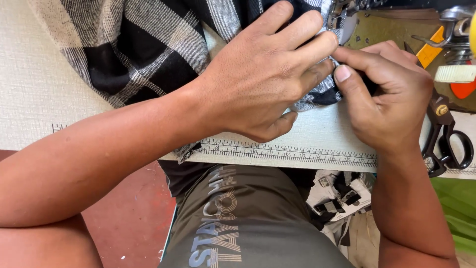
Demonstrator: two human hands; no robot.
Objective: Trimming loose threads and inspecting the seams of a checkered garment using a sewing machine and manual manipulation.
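Observation:
A black, grey and white checked cloth point(148, 44) lies spread over the pale table top point(34, 84) and runs toward the sewing machine's presser foot point(339, 12) at the top right. My left hand point(263, 74) rests on the cloth, its fingers pressing a folded edge near the foot. My right hand point(386, 94) meets it from the right, thumb and forefinger pinching the same edge of cloth. The pinched spot is mostly hidden by my fingers.
Black-handled scissors point(446, 134) lie right of my right hand. A printed ruler strip point(297, 151) runs along the table's front edge. The olive machine bed point(382, 30) with an orange part and spring sits top right. Fabric scraps point(337, 196) lie below.

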